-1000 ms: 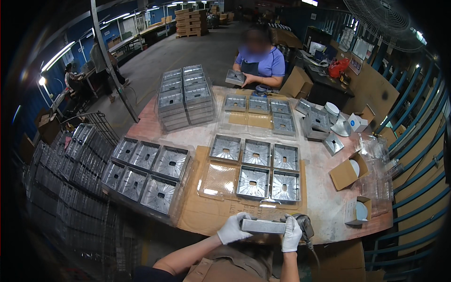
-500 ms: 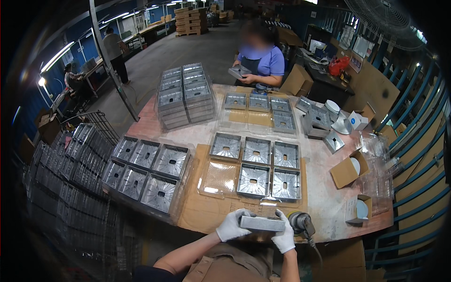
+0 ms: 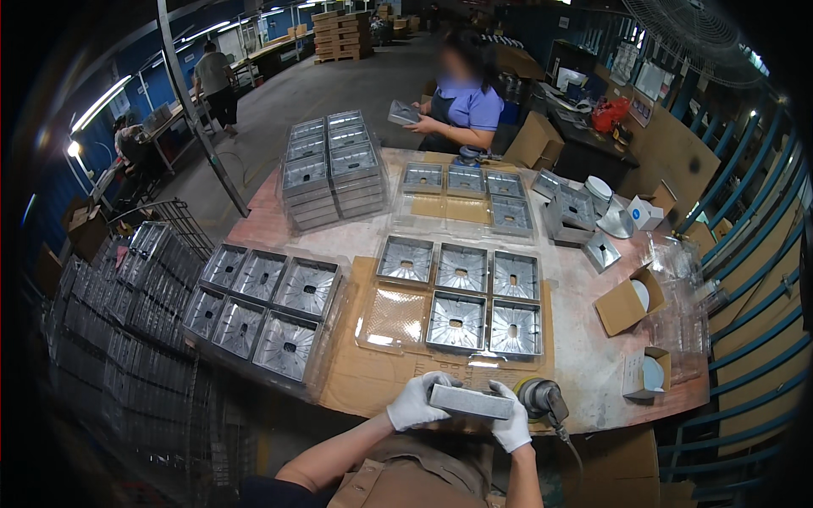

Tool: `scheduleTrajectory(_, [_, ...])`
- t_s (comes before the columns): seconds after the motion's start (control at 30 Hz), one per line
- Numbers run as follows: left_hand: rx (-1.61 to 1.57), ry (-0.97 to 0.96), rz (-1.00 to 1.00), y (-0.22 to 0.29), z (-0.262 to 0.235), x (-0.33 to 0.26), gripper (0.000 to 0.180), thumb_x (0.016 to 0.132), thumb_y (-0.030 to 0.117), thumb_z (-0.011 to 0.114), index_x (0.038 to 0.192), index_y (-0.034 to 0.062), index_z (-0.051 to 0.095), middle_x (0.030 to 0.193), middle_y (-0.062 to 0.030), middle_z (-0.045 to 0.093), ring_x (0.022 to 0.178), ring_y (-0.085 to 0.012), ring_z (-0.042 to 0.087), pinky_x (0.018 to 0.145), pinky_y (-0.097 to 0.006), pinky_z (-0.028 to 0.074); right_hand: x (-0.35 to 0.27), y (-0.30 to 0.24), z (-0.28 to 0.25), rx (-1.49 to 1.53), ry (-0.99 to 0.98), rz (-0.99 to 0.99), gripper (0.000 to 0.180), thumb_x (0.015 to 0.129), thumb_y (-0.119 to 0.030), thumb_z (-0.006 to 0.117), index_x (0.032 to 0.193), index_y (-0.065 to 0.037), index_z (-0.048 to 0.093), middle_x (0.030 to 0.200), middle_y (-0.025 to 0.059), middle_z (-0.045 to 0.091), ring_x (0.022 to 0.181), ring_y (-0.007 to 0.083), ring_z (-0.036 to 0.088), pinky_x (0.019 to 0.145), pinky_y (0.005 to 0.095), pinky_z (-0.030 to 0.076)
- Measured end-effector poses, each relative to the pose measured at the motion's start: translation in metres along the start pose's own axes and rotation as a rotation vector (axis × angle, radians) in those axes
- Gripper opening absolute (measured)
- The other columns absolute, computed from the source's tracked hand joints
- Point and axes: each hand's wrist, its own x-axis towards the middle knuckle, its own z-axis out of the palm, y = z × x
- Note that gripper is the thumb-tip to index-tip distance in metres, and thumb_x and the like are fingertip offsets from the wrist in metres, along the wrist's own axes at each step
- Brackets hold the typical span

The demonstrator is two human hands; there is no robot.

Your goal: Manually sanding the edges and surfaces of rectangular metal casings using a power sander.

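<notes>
Between my two white-gloved hands is a square metal box-shaped part, turned so that a plain grey side faces me. My left hand grips its left end, fingers wrapped behind. At its right end my right hand is closed on it. Just beyond lies a clear plastic tray on cardboard, holding several similar open metal boxes with a slot in each floor; its front left compartment has no box. A handheld power sander with a cord rests right beside my right hand.
Another filled tray lies at the left, with a tall stack of trays behind it. Across the table a co-worker holds a similar part. Small cartons stand at the right. Stacked clear trays fill the left side.
The metal box in my hands has tilted slightly, its right end lower. Across the table, the co-worker has shifted a little left with the part. A person in the background has moved.
</notes>
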Motion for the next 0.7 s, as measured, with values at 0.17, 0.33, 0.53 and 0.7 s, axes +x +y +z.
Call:
scheduleTrajectory(0.17, [0.009,-0.002,-0.010,0.001,0.000,0.001,0.046,0.065,0.010,0.092,0.098,0.0056,0.060,0.120,-0.0140,0.066,0.120,-0.0260,0.061,0.106,-0.041,0.046,-0.002,0.000,0.004,0.115,0.025,0.061,0.061,0.073,0.012,0.063,0.132,-0.001,0.062,0.126,0.0184,0.068,0.123,0.0303,0.064,0.107,0.0352,0.048])
scheduleTrajectory(0.33, [-0.004,-0.004,-0.014,0.001,-0.001,0.001,0.046,0.065,0.010,0.092,0.098,0.0058,0.060,0.121,-0.0142,0.065,0.121,-0.0252,0.060,0.106,-0.041,0.046,-0.001,-0.005,0.003,0.138,0.011,0.079,0.060,0.073,0.011,0.065,0.132,-0.001,0.063,0.127,0.0184,0.068,0.123,0.0292,0.064,0.107,0.0346,0.048])
scheduleTrajectory(0.53, [-0.011,-0.006,-0.034,-0.001,-0.002,0.002,0.047,0.064,0.008,0.092,0.099,0.0058,0.060,0.122,-0.0135,0.064,0.122,-0.0249,0.060,0.106,-0.040,0.046,-0.002,0.006,0.007,0.163,0.008,0.100,0.060,0.073,0.011,0.066,0.132,0.000,0.063,0.126,0.0177,0.068,0.122,0.0279,0.065,0.106,0.0345,0.048])
scheduleTrajectory(0.7, [-0.039,0.000,-0.031,-0.004,-0.007,0.001,0.049,0.064,0.008,0.093,0.101,0.0045,0.061,0.120,-0.0123,0.064,0.125,-0.0259,0.059,0.107,-0.041,0.046,0.001,-0.013,0.004,0.092,-0.013,0.090,0.051,0.071,0.013,0.065,0.121,0.000,0.066,0.114,0.0155,0.071,0.111,0.0267,0.070,0.099,0.0331,0.052])
